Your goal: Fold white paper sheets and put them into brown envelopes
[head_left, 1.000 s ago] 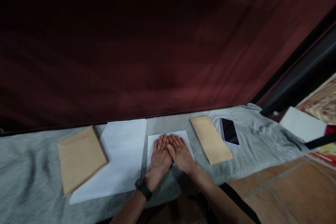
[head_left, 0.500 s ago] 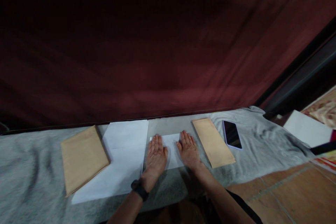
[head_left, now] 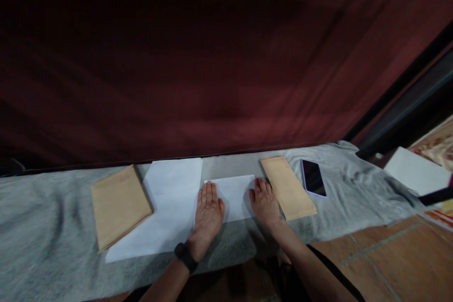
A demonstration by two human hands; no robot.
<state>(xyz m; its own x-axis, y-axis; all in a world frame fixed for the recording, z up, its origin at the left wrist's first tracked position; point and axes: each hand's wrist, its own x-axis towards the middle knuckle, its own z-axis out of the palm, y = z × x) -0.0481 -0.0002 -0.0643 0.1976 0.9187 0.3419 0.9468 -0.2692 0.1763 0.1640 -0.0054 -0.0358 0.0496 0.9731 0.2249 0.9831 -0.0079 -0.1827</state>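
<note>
A folded white paper (head_left: 233, 193) lies on the grey cloth (head_left: 42, 226) in front of me. My left hand (head_left: 208, 212) lies flat and open on the paper's left edge, a black band on its wrist. My right hand (head_left: 264, 202) lies flat and open at the paper's right edge, fingers stretched out, next to a narrow brown envelope (head_left: 288, 188). Neither hand holds anything.
A large white sheet (head_left: 166, 207) lies left of the folded paper, with a bigger brown envelope (head_left: 118, 205) on its left side. A dark phone (head_left: 313, 178) rests right of the narrow envelope. A dark red curtain (head_left: 212, 56) hangs behind. Tiled floor (head_left: 389, 255) shows at right.
My hands were together on the middle of the folded paper; they have slid apart to its left and right edges, still flat.
</note>
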